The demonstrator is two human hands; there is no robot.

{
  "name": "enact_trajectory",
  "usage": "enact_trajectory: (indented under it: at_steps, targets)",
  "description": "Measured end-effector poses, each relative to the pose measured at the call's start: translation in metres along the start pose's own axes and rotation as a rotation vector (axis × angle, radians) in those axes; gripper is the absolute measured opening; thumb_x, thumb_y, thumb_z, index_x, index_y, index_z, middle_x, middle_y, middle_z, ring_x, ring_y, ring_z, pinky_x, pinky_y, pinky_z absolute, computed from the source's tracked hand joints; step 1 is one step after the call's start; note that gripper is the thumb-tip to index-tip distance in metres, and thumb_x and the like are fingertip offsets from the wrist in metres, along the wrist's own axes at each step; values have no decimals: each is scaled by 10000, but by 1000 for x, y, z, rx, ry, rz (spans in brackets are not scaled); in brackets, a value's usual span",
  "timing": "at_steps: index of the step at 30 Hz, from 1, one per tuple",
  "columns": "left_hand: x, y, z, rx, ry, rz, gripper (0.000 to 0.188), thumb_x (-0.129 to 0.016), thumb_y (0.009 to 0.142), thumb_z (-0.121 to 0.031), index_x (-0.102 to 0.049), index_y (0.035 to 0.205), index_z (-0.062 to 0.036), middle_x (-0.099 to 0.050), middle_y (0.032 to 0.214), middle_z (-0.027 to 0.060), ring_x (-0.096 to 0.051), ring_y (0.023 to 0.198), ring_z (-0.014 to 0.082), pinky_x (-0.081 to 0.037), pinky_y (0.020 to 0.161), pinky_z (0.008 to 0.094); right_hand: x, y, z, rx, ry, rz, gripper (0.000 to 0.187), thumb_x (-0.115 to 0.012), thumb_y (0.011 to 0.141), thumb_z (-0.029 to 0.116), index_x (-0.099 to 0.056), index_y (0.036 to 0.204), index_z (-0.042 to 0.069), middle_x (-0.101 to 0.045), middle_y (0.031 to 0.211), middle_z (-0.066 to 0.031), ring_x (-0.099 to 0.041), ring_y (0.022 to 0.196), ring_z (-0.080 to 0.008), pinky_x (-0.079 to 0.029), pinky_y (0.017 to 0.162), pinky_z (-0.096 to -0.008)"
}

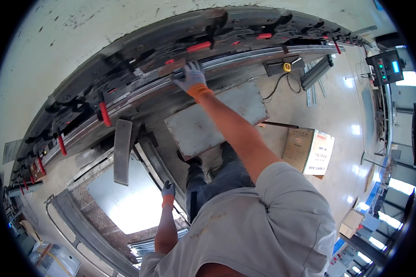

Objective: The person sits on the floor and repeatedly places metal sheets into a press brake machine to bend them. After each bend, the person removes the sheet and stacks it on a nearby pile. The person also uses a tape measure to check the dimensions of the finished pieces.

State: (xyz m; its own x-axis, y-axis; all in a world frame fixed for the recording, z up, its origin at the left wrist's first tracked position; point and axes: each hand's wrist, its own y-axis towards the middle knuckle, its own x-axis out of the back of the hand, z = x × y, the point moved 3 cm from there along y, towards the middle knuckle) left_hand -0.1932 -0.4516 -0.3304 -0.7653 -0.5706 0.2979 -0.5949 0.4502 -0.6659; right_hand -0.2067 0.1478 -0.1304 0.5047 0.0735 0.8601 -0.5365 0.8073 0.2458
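Note:
My right hand (pixel 192 77), in a grey glove with an orange cuff, reaches up to the long metal rail (pixel 226 61) of a large bending machine. Its fingers are stretched out over the rail, beside a flat brownish piece (pixel 172 67); whether they touch that piece I cannot tell. My left hand (pixel 168 191), gloved the same way, hangs low with fingers loosely apart and nothing visible in it. It is nearest to the right edge of a shiny metal sheet (pixel 125 194), which lies on a low frame.
Red-handled clamps (pixel 105 114) line the machine. A grey plate (pixel 217 120) lies below the rail, in front of my legs. A narrow metal bar (pixel 122 152) juts over the sheet. To the right are a cardboard box (pixel 298 147), a yellow tape measure (pixel 287 67) and a control panel (pixel 386 67).

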Motion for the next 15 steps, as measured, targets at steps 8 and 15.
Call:
enact_trajectory:
  at_steps: [8,15]
  targets:
    - [-47,-17,6,105,47,-30,466,-618,914,-146,-547,1360,-29,-718,967,74,-651,805,146,-524,730,290,124,24,-298,-410,-403,-198,955,-638,789,673,-433,1447,12,-420,1489,-244,-386,1383,-400,-273,1160,-498]
    - [-154,-66,18,177,-66,-82,528,-650,922,-160,-499,1394,23,-657,1217,119,-607,1081,160,-464,952,280,113,51,-354,-280,-322,-209,964,-666,695,739,-504,1424,129,-469,1481,-133,-305,1427,-382,-137,1169,-606]
